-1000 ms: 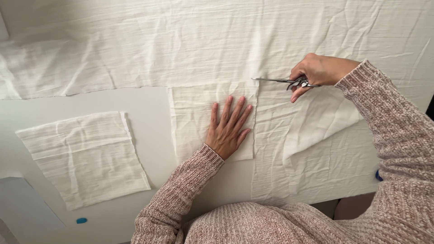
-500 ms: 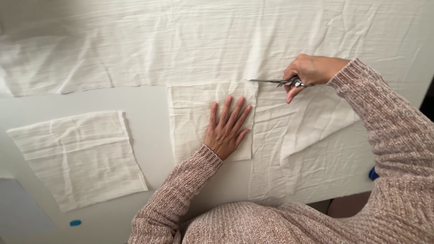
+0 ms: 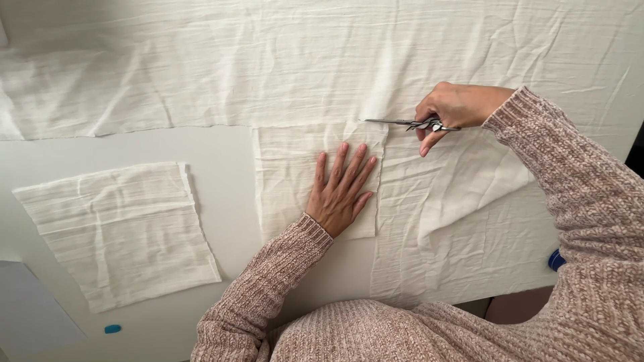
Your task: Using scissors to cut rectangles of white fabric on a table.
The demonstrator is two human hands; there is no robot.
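White fabric (image 3: 402,60) looks thin, limp, shift-prone; left hand (image 3: 340,191) lies open, flat, pinning the panel (image 3: 288,174). Right hand (image 3: 456,107) grips scissors (image 3: 402,123) closed.

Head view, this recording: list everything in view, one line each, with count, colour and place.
Large cloth sheet: one, white, crinkled, spread across the far side and right of the table.
Rectangular cloth panel: one, white, centre, under the left hand.
Separate cloth piece: one, white, lying apart at the left.
Scissors: one pair, silver, at the panel's top right corner, blades pointing left.
Table: one, white.
Small blue item: one, lower left.
Blue item: one, right edge, partly hidden.
Left hand: flat on the panel, fingers spread.
Right hand: holding the scissors.
Sleeves: two, pinkish knit.
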